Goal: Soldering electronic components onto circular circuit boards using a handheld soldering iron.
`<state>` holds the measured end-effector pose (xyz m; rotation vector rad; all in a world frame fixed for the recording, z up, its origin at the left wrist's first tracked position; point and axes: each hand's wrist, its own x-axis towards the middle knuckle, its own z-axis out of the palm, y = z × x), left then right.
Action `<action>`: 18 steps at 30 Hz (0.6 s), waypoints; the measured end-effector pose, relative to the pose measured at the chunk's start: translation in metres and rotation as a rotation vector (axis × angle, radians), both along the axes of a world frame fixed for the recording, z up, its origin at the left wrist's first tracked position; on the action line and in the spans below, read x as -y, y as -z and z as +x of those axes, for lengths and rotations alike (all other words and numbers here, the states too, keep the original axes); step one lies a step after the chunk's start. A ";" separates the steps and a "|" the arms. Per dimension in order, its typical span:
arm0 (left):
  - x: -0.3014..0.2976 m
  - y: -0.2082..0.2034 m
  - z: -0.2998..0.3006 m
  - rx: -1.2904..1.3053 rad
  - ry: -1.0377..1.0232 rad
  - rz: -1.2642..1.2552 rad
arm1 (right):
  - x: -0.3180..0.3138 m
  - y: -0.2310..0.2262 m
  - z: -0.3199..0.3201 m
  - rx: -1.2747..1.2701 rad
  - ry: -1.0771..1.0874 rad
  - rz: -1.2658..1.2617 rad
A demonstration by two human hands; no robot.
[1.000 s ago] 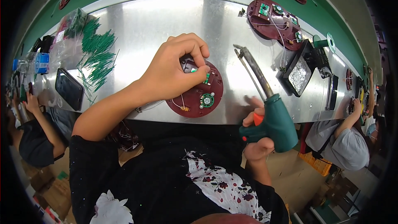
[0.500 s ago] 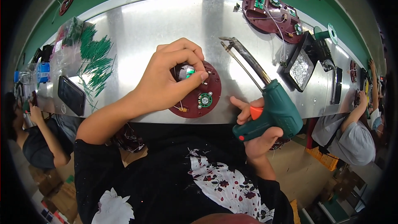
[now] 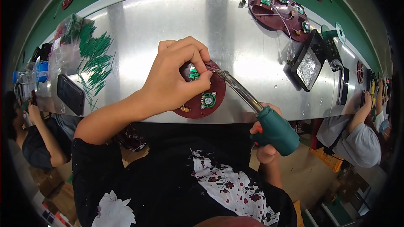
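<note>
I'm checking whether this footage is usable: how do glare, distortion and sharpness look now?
Head view: bright glare streaks the metal bench; head view: the fisheye lens bows the bench's far edge and leaves the corners black; head view: the green soldering gun reads clearly, but fine detail where its tip nears the left hand is too small to judge.

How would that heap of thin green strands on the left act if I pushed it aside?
The green strands would probably scatter, since they lie loose and crossed. Each is likely very light, being so thin. They look fairly springy rather than limp, as most lie nearly straight.
</note>
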<state>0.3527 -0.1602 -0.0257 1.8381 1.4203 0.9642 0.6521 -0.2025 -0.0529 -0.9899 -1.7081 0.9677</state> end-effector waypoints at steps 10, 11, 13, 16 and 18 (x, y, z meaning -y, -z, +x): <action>0.001 0.001 0.000 -0.006 0.011 0.012 | 0.002 0.003 0.011 0.224 -0.084 0.016; 0.001 0.001 0.000 -0.006 0.011 0.012 | 0.001 0.004 0.010 0.176 -0.070 0.029; 0.001 0.001 0.000 -0.003 0.011 0.011 | -0.001 0.005 0.007 0.080 -0.042 0.057; 0.001 0.001 0.000 0.000 0.011 0.014 | 0.008 0.000 0.004 -0.009 0.034 -0.070; 0.001 0.002 -0.001 -0.001 0.014 0.018 | 0.011 -0.001 0.002 -0.053 0.070 -0.133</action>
